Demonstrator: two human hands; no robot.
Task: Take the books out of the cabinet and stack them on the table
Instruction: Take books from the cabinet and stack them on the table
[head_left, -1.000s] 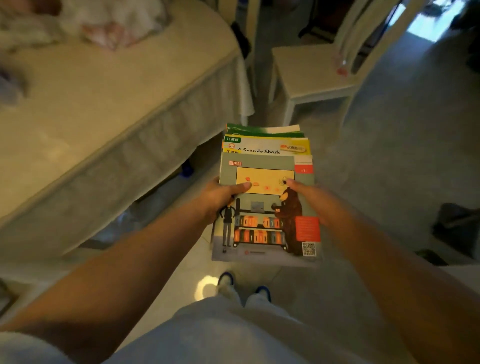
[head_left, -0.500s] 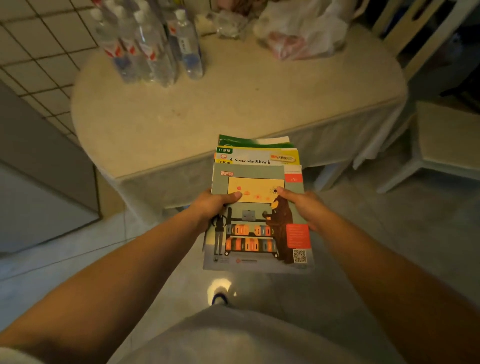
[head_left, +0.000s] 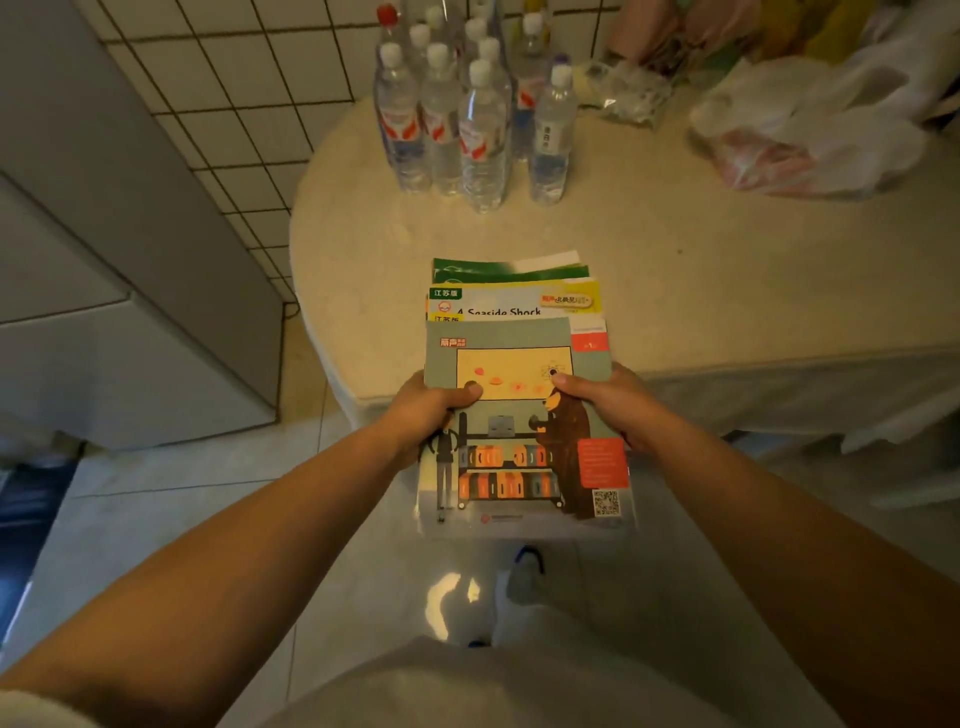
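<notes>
I see the left hand (head_left: 434, 410) and right hand (head_left: 605, 402) each gripping a side of the stack of books (head_left: 519, 395) — thumbs on the top cover — its far end over the table (head_left: 649, 280) edge, water bottles (head_left: 467, 114) at twelve o'clock, plastic bags (head_left: 800, 130) at two.

Both bare forearms enter from the lower corners, left from 7 o'clock, right from 5 o'clock, and converge toward frame centre. Left hand (head_left: 423, 410) grips the left edge of the stack of books (head_left: 519, 415), thumb lying on the top cover and pointing to 3 o'clock, fingers hidden below. Right hand (head_left: 610, 402) grips the right edge likewise, thumb on the cover pointing to 9 o'clock. Wrists are roughly level, elbows out of frame.
</notes>
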